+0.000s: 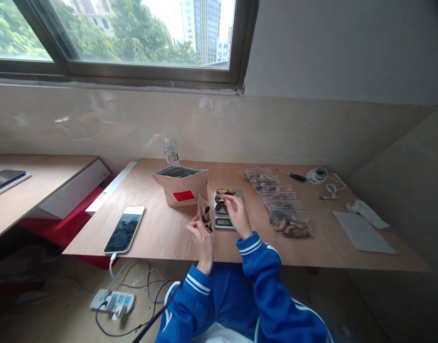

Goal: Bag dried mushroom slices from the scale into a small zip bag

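Note:
My left hand (200, 238) grips a small clear zip bag (206, 214) that stands tilted, with a few dark and pale dried slices inside. Over the digital kitchen scale (223, 223), my right hand (236, 212) has its fingers pinched at the dried slices (221, 204) lying on the pan. Whether a slice is between those fingertips is too small to make out. Just behind the zip bag stands an open brown paper pouch (183, 188) with a red label.
Several filled zip bags (289, 221) overlap in a row right of the scale. A phone (125, 229) on a charging cable lies at left. Behind are a water bottle (171, 152), screwdriver (297, 177) and white dome camera (317, 175); white sheet (363, 232) at right.

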Demonstrator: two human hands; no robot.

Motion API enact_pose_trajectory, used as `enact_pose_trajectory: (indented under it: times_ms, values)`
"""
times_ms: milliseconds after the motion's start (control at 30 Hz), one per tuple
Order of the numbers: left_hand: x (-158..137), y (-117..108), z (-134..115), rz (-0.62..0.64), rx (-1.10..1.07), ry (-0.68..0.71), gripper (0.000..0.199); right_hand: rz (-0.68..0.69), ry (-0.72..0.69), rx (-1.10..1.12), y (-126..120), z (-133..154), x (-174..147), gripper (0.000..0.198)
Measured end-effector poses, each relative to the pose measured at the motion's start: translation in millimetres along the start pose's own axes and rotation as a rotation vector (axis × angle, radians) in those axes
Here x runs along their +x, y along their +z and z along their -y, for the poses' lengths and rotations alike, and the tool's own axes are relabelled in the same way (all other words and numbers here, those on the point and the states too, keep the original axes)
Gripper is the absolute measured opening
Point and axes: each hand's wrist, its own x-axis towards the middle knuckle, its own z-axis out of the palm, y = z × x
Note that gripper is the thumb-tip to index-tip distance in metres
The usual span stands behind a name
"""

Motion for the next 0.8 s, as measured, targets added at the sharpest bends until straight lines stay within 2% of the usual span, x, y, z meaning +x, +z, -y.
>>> enact_pose_trajectory:
  times_ms: [67,167,233,300,467,600,700,800]
  values:
    - [3,-5,-1,-0.005,-0.024,-0.009,0.015,-0.016,-0.057,-0.277,3,-16,4,0.031]
    - [6,-12,-4,0.009,-0.047,-0.032,0.018,0.051,-0.078,-0.619,13,-35,6,0.036]
    - [6,-15,-5,0.024,-0.071,-0.019,0.02,0.079,-0.075,-0.744,20,-42,4,0.041]
    - [5,-17,-6,0.04,-0.09,-0.002,0.022,0.082,-0.083,-0.796,24,-47,2,0.038]
    - [5,-19,-7,0.026,-0.075,-0.042,0.023,0.16,-0.172,-0.748,19,-63,4,0.032]
    - [6,-21,-9,0.04,-0.097,-0.063,0.021,0.17,-0.219,-0.646,12,-74,12,0.028]
    - [7,-22,-7,0.035,-0.094,-0.056,0.021,0.115,-0.225,-0.474,8,-74,17,0.026]
    - [9,-20,-4,0.025,-0.066,-0.042,0.02,-0.005,-0.179,-0.248,5,-67,22,0.027]
